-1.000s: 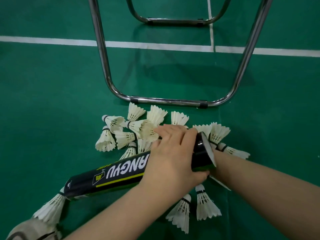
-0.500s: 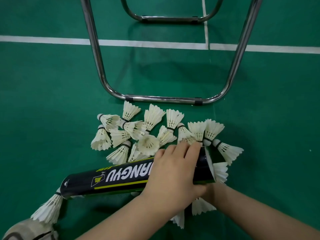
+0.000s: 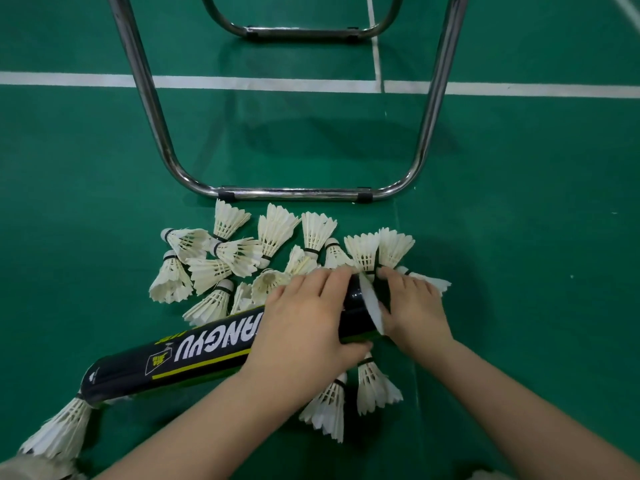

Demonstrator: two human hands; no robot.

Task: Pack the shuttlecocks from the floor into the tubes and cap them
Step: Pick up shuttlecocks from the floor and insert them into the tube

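Note:
A black tube (image 3: 194,355) with white and yellow lettering lies slanted on the green floor. My left hand (image 3: 304,327) grips it near its right end. My right hand (image 3: 415,310) holds a white cap (image 3: 370,303) against that end, thumb on top. A shuttlecock (image 3: 59,427) sticks out of the tube's lower left end. A pile of several white feather shuttlecocks (image 3: 225,254) lies just beyond the tube. Two more shuttlecocks (image 3: 375,389) lie under my left wrist.
A chrome tubular chair frame (image 3: 294,194) stands on the floor right behind the pile, with a second bar (image 3: 304,31) farther back. White court lines (image 3: 69,79) cross the floor. Beige cloth (image 3: 34,469) shows at the bottom left corner.
My right hand came out from under the tube and now sits on the white cap at its right end. The left hand kept its grip; the tube shifted slightly toward me.

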